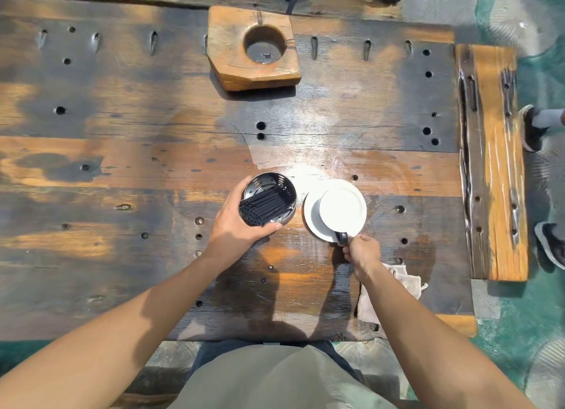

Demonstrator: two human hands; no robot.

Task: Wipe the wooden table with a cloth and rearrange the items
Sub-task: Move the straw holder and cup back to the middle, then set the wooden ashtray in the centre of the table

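My left hand is wrapped round the near side of a round metal tin, thumb curled along its near rim and fingers up its left wall; a bundle of black straws leans inside it. My right hand pinches the dark handle of a white-lidded cup, fingers closed tight on it, and the cup stands on a white saucer just right of the tin. Both sit on the wooden table, in the middle toward my side, where the wood shines wet. The cloth lies crumpled under my right forearm near the table's near right corner. A wooden block with a round hollow sits at the far side, and a plank bench runs along the right
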